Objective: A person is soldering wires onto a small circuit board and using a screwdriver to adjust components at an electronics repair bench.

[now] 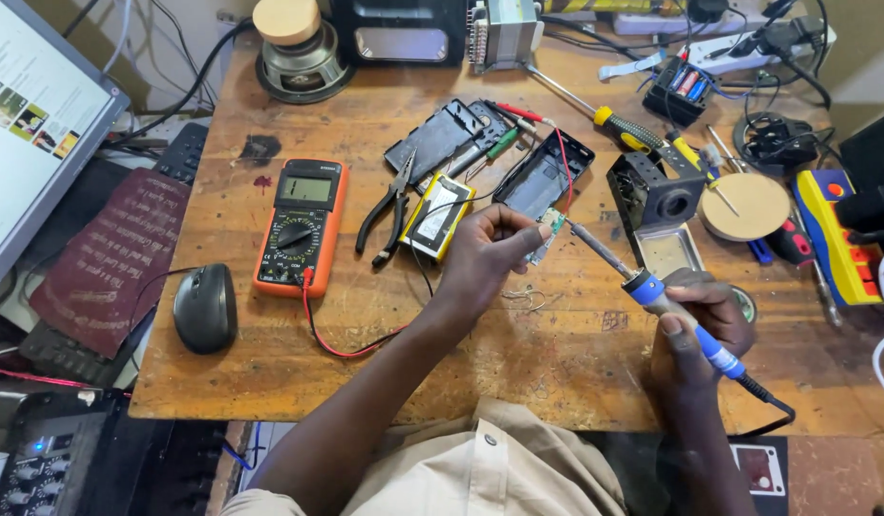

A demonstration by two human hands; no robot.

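My left hand (488, 253) pinches a small green circuit board (553, 222) above the wooden table (270, 363). A red wire (565, 162) runs from that board up to an open black plastic case (540, 177). My right hand (695, 330) grips a blue-handled soldering iron (686, 325), whose metal tip (583, 235) reaches the board's right edge. A flat battery cell with a yellow rim (436, 214) lies just left of my left hand. Bits of solder wire (528, 299) lie on the wood below the board.
An orange multimeter (301, 225) with a red lead, black pliers (391, 204), a computer mouse (204, 308) and another black case half (442, 139) lie to the left. A soldering stand (652, 196), yellow-handled screwdrivers (625, 126), a round wooden disc (745, 205) and cables crowd the right. A monitor (31, 134) stands far left.
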